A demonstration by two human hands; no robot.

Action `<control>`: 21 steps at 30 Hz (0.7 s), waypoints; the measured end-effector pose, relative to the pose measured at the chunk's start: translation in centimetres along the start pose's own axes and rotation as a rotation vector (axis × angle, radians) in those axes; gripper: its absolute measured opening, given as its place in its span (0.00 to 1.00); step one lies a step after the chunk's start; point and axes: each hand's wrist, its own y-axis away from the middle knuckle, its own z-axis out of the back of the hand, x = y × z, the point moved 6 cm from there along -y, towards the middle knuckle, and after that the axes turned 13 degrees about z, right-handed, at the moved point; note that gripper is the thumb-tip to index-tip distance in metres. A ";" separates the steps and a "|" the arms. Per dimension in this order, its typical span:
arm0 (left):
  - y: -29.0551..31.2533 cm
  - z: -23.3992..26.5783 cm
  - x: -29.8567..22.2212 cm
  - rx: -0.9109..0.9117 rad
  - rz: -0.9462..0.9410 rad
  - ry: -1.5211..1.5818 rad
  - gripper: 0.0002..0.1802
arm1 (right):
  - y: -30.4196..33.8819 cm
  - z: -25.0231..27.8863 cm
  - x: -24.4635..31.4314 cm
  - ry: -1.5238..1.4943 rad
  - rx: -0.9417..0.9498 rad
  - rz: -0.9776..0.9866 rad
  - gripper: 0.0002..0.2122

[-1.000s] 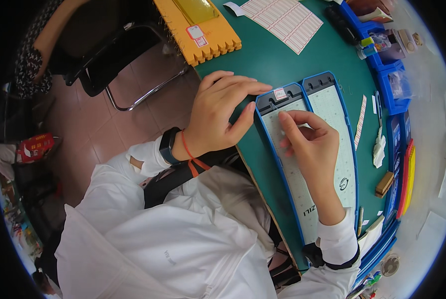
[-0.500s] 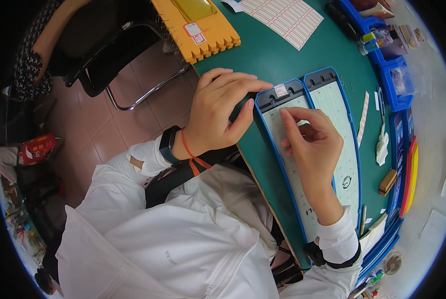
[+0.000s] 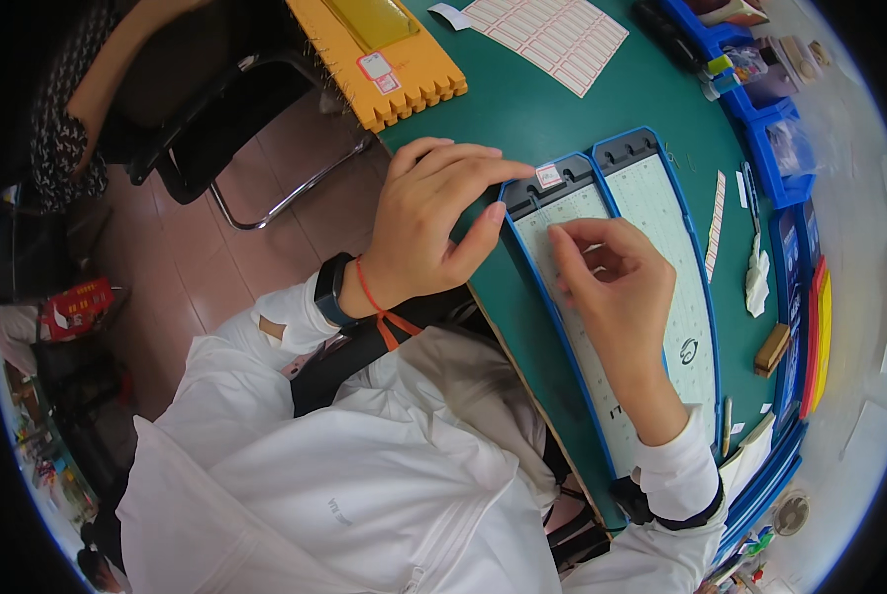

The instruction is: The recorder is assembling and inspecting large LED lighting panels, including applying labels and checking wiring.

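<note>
Since the earlier frame, the right hand has drawn back slightly along the left of 2 long, pale-faced panels with blue rims, so its fingertips sit a little farther from the black notched end piece. The whole view also shifts a little, which looks like head movement. The left hand keeps its place against the panel's top corner. The change is small: the handling stays near the same end of the same panel, judging by where both hands are.

On the right hand, the thumb and index finger are pinched together just over the pale face; I cannot tell whether a fine strand lies between them. The left hand's fingers are loosely spread and grip nothing visible; the index fingertip is at the end piece, right beside a small white label with a red border, and the thumb is near the blue rim.

The left panel lies flat on the green surface, close to its near edge, with the matching blue-rimmed right panel alongside. Beyond them lie a white sheet of red-outlined labels and, to the left, a yellow-orange notched foam block.
</note>
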 end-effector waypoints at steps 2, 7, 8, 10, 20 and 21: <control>0.1 0.0 -0.2 0.034 -0.003 0.004 0.14 | 0.8 0.8 0.1 0.128 0.061 0.022 0.04; 1.0 -0.8 -1.1 0.192 -0.089 -0.171 0.15 | 4.7 4.5 -0.4 0.267 0.184 -0.144 0.03; 1.1 -0.9 -1.5 0.229 -0.100 -0.206 0.17 | 5.8 5.3 -0.3 0.282 0.181 -0.112 0.02; 1.0 -0.7 -2.4 0.232 -0.130 -0.199 0.18 | 8.0 6.8 0.0 0.363 0.171 0.013 0.05; 1.9 -1.7 -4.2 0.363 -0.148 -0.144 0.22 | 11.7 18.2 -1.6 0.582 -0.034 -0.166 0.08; 1.8 -1.7 -4.4 0.355 -0.140 -0.152 0.22 | 11.6 18.8 -2.4 0.639 0.013 -0.110 0.08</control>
